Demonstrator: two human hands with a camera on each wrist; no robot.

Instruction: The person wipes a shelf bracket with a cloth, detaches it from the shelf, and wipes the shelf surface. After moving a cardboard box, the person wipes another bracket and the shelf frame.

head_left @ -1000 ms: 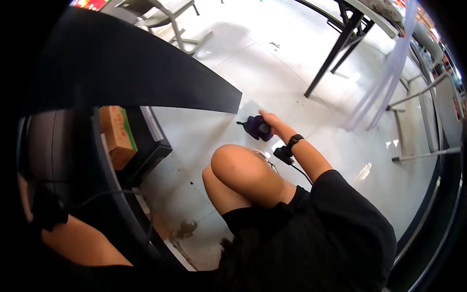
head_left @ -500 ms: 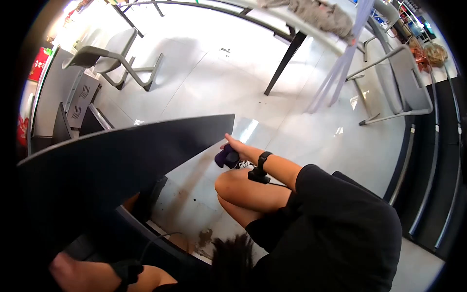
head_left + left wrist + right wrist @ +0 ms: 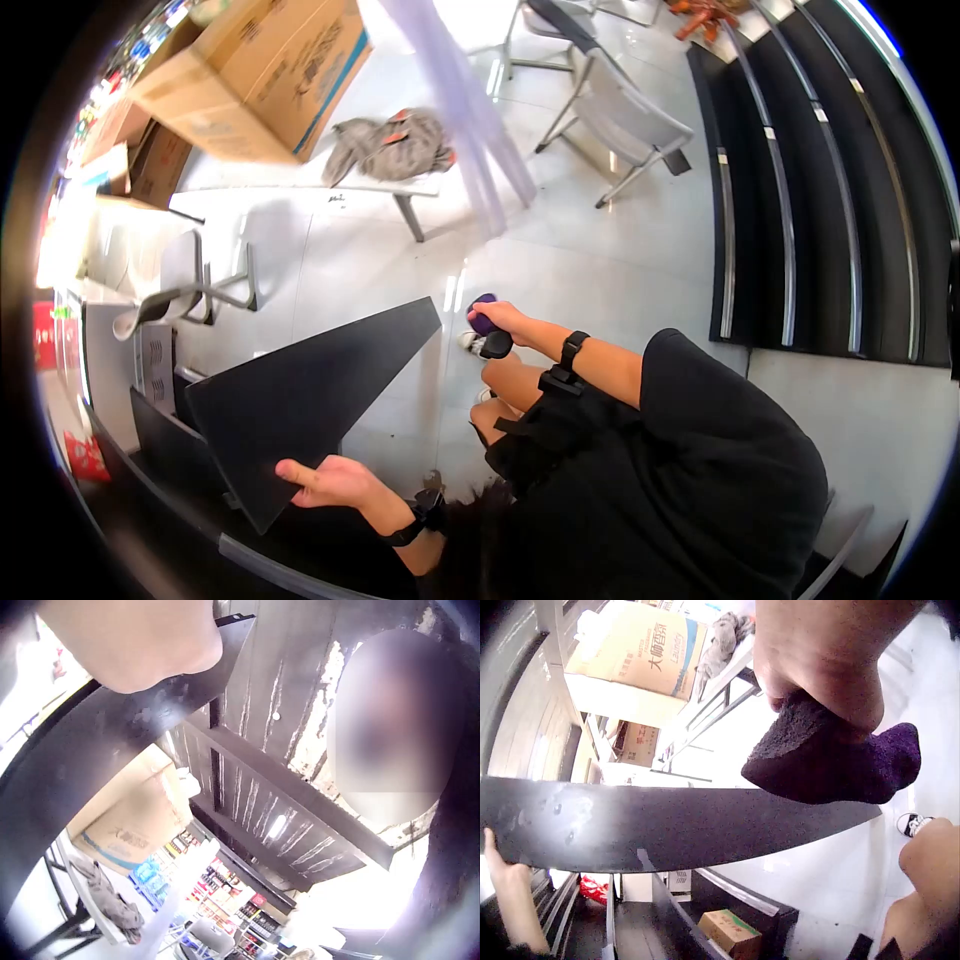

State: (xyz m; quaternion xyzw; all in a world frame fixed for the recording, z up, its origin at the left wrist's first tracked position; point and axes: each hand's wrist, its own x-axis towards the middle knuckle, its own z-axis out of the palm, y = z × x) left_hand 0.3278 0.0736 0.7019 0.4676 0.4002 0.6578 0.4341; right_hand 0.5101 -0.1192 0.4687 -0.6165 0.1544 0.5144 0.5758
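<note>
A long black shelf board [image 3: 315, 395] with a tapering end lies across the front left in the head view. My left hand [image 3: 328, 482] grips its near edge, thumb over the upper face and the other fingers partly hidden beneath. Seen from the left wrist, that hand [image 3: 142, 645] closes over the edge of the board [image 3: 90, 750]. My right hand [image 3: 503, 318] holds a bunched dark purple cloth [image 3: 832, 757] beyond the board's tapering end. In the right wrist view the cloth hangs below the right hand [image 3: 832, 664], overlapping the board [image 3: 667, 825].
Black tiered shelving [image 3: 800, 210] with metal strips stands at the right. A large cardboard box [image 3: 255, 75] and a grey cloth [image 3: 395, 145] rest on a table ahead. Grey chairs [image 3: 620, 110] stand on the floor. A small carton [image 3: 731, 934] sits inside the low shelf unit.
The head view has turned and risen, bringing the box and right-hand shelving into sight. The board has swung and tilted, showing its broad face. The right hand keeps hold of the purple cloth.
</note>
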